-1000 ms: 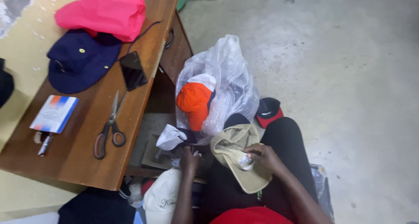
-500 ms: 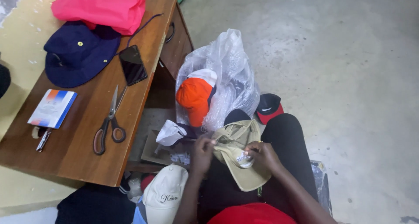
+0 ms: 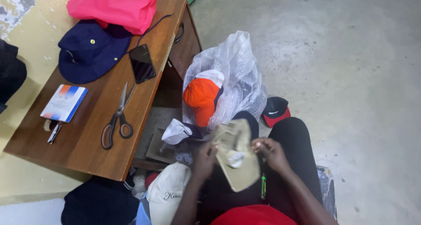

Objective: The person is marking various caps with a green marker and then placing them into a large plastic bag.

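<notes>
Both grips are closed on a khaki cap over the lap: left hand at 9 o'clock, right hand at 3 o'clock. Scissors (blades shut) lie on the wooden surface at 9 o'clock.

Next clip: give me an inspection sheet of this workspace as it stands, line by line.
Surface: wooden desk with drawer, at left.
Job's things: khaki cap, held over the lap.
Clutter: scissors, phone, navy hat, pink cloth, booklet; orange cap in plastic bag; white cap.
Grippers: left hand and right hand both grip the khaki cap.
Cables: dark cord near phone.
Surroundings: concrete floor.
</notes>
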